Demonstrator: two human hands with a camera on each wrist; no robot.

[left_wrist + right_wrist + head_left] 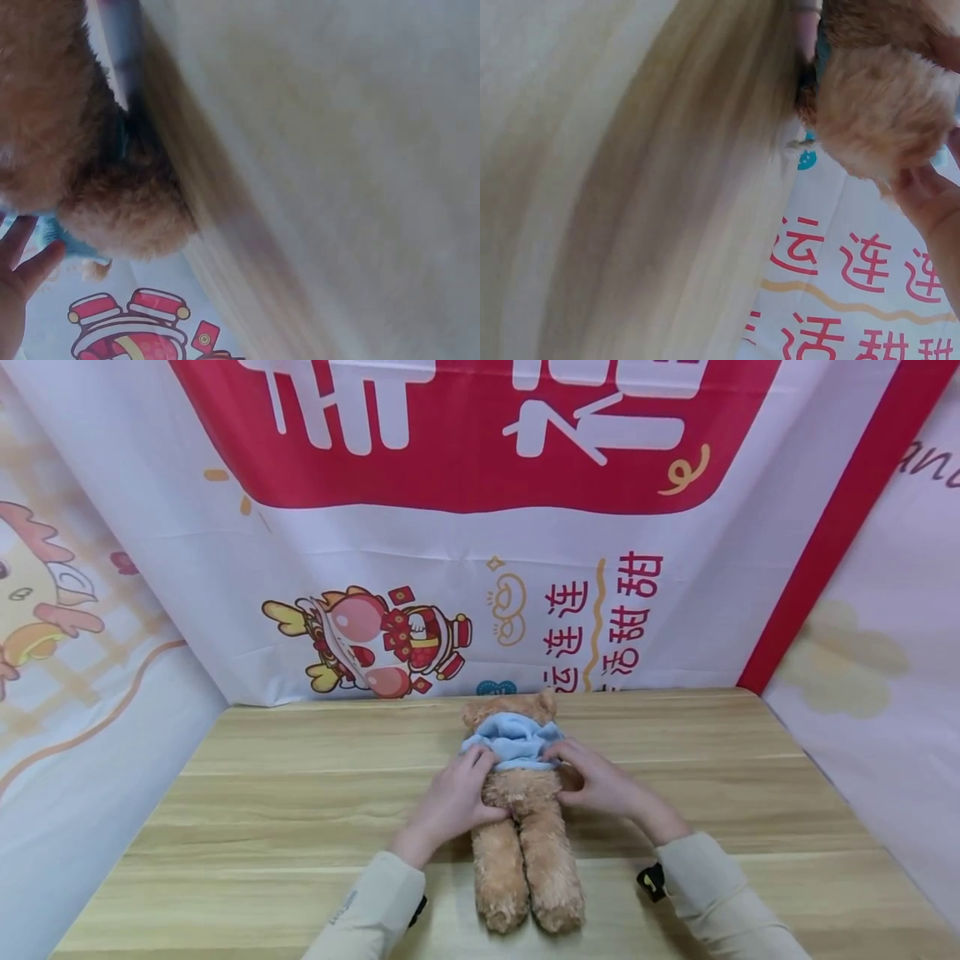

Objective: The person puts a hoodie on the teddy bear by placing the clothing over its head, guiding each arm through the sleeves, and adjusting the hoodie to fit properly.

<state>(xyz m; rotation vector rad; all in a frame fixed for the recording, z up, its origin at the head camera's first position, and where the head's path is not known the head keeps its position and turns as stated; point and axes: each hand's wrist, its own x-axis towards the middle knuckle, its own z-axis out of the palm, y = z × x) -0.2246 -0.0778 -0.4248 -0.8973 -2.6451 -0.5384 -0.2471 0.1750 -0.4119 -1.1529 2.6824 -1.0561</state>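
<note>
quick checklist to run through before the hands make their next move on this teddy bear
1. Left hand on the teddy bear: ok, at one side.
2. Right hand on the bear: ok, at the opposite side.
3. Light blue shirt lying smooth: not ok, bunched around the upper body.
4. Legs uncovered: ok, both bare of the shirt.
5. Firmness of hold: cannot tell.
6. Full contact with the wooden table: cannot tell.

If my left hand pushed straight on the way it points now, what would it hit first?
Your left hand would first meet the toy bear's blue top; its fingertips seem to touch it, though exact contact is unclear.
</note>
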